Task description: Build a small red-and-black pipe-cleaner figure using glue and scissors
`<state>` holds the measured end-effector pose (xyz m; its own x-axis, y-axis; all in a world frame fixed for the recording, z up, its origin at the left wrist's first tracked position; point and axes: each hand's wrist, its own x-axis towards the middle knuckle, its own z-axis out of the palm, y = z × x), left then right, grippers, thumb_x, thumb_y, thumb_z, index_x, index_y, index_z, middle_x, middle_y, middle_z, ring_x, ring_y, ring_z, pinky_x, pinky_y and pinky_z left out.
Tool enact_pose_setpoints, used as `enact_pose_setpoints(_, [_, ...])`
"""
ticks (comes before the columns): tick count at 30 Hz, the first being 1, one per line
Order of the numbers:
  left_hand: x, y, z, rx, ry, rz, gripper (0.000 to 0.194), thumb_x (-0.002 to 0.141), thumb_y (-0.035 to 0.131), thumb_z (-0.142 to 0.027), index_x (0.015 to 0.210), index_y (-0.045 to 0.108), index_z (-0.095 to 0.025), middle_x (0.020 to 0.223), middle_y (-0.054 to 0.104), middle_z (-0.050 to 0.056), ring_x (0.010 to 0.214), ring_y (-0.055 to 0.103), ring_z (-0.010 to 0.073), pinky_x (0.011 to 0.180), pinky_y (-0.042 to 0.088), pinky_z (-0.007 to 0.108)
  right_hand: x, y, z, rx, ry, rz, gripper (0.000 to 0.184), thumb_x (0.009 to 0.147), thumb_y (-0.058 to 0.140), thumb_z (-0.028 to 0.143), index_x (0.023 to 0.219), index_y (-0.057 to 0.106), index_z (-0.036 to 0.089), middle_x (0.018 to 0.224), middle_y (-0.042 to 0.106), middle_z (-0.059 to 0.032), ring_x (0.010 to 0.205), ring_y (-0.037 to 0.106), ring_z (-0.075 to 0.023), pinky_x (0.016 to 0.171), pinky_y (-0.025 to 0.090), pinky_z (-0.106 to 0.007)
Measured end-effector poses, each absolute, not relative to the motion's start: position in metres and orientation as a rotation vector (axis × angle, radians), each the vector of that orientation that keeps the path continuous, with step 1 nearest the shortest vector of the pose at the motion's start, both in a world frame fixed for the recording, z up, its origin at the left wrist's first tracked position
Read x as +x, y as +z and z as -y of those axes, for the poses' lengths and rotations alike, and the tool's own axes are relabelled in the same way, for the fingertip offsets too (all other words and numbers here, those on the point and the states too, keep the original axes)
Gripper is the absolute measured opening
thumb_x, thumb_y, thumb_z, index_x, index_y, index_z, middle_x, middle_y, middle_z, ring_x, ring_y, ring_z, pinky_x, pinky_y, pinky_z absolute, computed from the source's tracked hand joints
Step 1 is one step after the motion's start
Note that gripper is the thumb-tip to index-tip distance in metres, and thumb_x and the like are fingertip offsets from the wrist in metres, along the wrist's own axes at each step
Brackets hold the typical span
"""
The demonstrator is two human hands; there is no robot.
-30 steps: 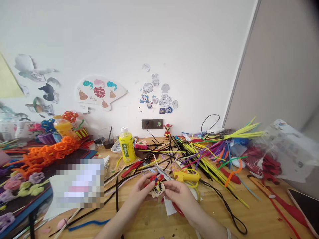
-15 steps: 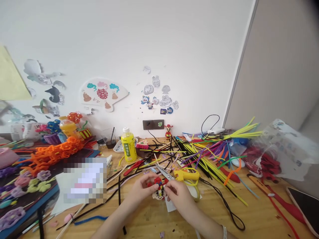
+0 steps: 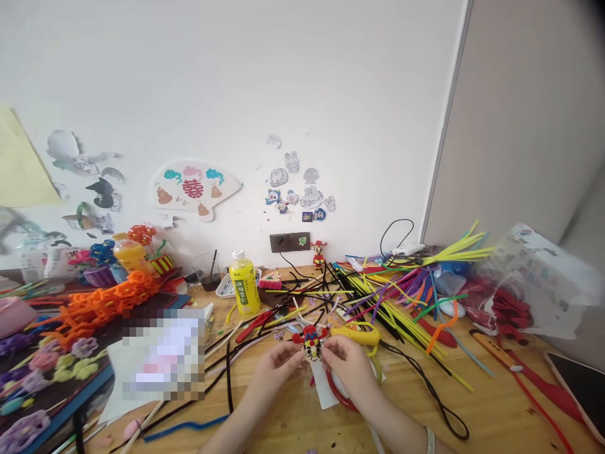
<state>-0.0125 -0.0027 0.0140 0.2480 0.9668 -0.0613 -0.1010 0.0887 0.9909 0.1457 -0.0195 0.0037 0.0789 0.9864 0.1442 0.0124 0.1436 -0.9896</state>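
A wooden tabletop (image 3: 491, 403) is crowded with loose pipe cleaners (image 3: 382, 309) in many colours. At the right, red pipe cleaners (image 3: 503, 309) are gathered inside a clear plastic bag (image 3: 539, 284). At the back, a clear cup (image 3: 203, 271) is seen with dark liquid and a dark stick in it, and a purple pot (image 3: 98, 276) is filled with blue pipe-cleaner flowers. A small pipe-cleaner figure (image 3: 311, 345), with a red winged hat and a black-and-white head, is pinched between the left hand (image 3: 278, 369) and the right hand (image 3: 347, 366). The hands are held close together above the tabletop, with the figure just in front of a yellow glue gun (image 3: 354, 335).
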Motion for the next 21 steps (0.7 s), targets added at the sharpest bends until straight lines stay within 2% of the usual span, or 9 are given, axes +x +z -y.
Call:
enact_pose_setpoints(7, [-0.012, 0.008, -0.001, 1.234, 1.075, -1.01, 0.039, 0.047, 0.076, -0.047, 0.059, 0.056, -0.016, 0.053, 0.06, -0.003, 0.053, 0.057, 0.0134, 0.061, 0.049, 0.029, 0.146, 0.002, 0.016, -1.076, 1.129, 1.146, 0.031, 0.058, 0.071, 0.045, 0.062, 0.057, 0.017, 0.053, 0.057, 0.0021, 0.05, 0.052, -0.013, 0.053, 0.041, -0.026])
enact_pose_setpoints(13, [-0.015, 0.013, -0.001, 1.282, 1.053, -1.01, 0.038, 0.05, 0.075, -0.047, 0.062, 0.057, -0.016, 0.051, 0.06, -0.003, 0.049, 0.056, 0.0122, 0.056, 0.047, 0.026, 0.148, 0.002, 0.013, -1.035, 1.209, 1.164, 0.042, 0.053, 0.071, 0.054, 0.061, 0.057, 0.016, 0.053, 0.058, 0.0018, 0.046, 0.051, -0.0111, 0.05, 0.041, -0.025])
enact_pose_setpoints(18, [-0.016, 0.022, 0.0, 1.301, 1.017, -1.007, 0.043, 0.056, 0.066, -0.057, 0.063, 0.057, -0.016, 0.055, 0.06, -0.002, 0.054, 0.058, 0.0143, 0.058, 0.05, 0.029, 0.152, 0.001, 0.01, -1.017, 1.259, 1.18, 0.043, 0.051, 0.073, 0.053, 0.062, 0.057, 0.016, 0.052, 0.057, 0.0024, 0.047, 0.053, -0.0115, 0.051, 0.043, -0.025])
enact_pose_setpoints(21, [-0.016, 0.022, 0.0, 1.328, 1.023, -1.022, 0.045, 0.058, 0.062, -0.061, 0.06, 0.053, -0.017, 0.051, 0.056, -0.003, 0.051, 0.056, 0.0141, 0.052, 0.049, 0.028, 0.153, 0.0, 0.009, -1.001, 1.284, 1.193, 0.041, 0.049, 0.075, 0.05, 0.062, 0.057, 0.015, 0.053, 0.058, 0.0027, 0.047, 0.054, -0.0118, 0.052, 0.043, -0.025])
